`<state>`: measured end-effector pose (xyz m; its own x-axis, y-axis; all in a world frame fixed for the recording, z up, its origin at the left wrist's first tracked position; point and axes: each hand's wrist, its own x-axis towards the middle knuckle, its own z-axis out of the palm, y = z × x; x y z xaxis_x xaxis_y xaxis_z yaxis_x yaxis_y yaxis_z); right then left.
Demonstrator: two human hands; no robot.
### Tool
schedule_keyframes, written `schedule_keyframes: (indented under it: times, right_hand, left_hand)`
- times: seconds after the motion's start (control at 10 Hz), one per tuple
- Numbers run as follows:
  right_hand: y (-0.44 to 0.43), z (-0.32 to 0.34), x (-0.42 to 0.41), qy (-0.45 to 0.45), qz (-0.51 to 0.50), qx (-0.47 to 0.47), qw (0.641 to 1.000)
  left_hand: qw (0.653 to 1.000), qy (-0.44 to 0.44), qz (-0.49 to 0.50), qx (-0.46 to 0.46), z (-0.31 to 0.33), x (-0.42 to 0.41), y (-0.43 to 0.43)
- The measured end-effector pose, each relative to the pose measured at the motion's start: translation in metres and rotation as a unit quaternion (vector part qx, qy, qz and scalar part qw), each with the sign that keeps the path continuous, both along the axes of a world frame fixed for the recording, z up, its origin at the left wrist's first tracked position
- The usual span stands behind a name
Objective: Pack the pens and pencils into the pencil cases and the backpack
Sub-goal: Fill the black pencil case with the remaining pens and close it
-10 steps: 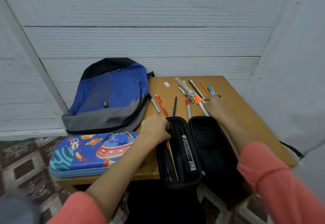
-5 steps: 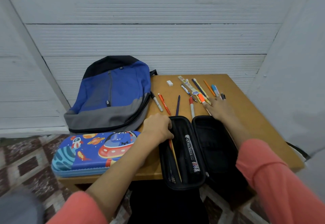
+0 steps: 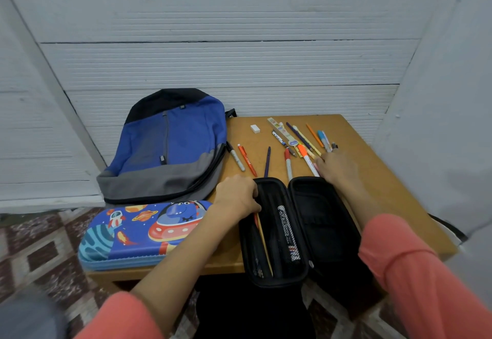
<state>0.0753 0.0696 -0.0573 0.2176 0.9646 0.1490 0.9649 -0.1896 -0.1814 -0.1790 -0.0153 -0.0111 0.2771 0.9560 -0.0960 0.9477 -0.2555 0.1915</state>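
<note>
An open black pencil case [image 3: 319,221] lies at the table's front edge, with a patterned pen [image 3: 287,232] and a yellow pencil [image 3: 263,243] in its left half. My left hand [image 3: 237,197] grips that half's left rim. My right hand [image 3: 338,165] sits just behind the case's right half, its fingers curled onto the near end of an orange-capped white marker [image 3: 307,160]. Loose on the table are a red-capped marker [image 3: 288,164], a dark blue pen [image 3: 267,161], an orange pen [image 3: 247,160], a black-capped marker [image 3: 235,156] and several more pens [image 3: 303,136]. A blue and grey backpack [image 3: 170,147] lies at the left.
A closed space-print pencil case [image 3: 138,232] lies at the front left, overhanging the wooden table [image 3: 386,179]. A white eraser [image 3: 255,128] sits near the back edge. A white ribbed wall closes the back and a white panel the right side.
My right hand has drawn its spread fingers in from the far pens onto the near end of the orange-capped marker. The left hand has stayed on the case rim.
</note>
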Motion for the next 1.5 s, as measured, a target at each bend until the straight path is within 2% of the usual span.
schedule_keyframes:
  times: [0.2, 0.3, 0.4, 0.6, 0.8, 1.1, 1.5]
  right_hand:
    - [-0.006, 0.0, 0.001, 0.019, -0.051, 0.033, 0.998]
    - [-0.012, 0.002, 0.003, -0.003, -0.061, 0.039, 0.997]
    - [-0.015, 0.0, 0.006, -0.009, -0.025, 0.024, 0.999]
    - [-0.02, 0.001, 0.012, 0.059, -0.049, 0.033, 0.997]
    - [-0.022, -0.001, 0.01, 0.057, -0.034, 0.058, 0.996]
    - [-0.031, 0.011, 0.009, 0.083, -0.06, 0.008, 0.995]
    - [-0.026, 0.008, 0.005, 0.055, -0.062, 0.007, 0.997]
  left_hand:
    - [1.0, -0.001, 0.001, 0.0, 0.0, 0.0, 0.0]
    - [1.0, 0.002, 0.001, -0.004, 0.0, 0.0, 0.0]
    - [1.0, 0.002, 0.001, -0.006, 0.0, 0.0, 0.0]
    - [1.0, 0.001, 0.0, -0.005, 0.0, 0.0, 0.0]
    - [1.0, 0.004, 0.001, -0.004, 0.0, 0.0, 0.0]
    - [1.0, 0.001, 0.001, -0.008, 0.0, 0.0, 0.001]
    - [1.0, -0.002, 0.001, -0.012, -0.002, -0.001, 0.003]
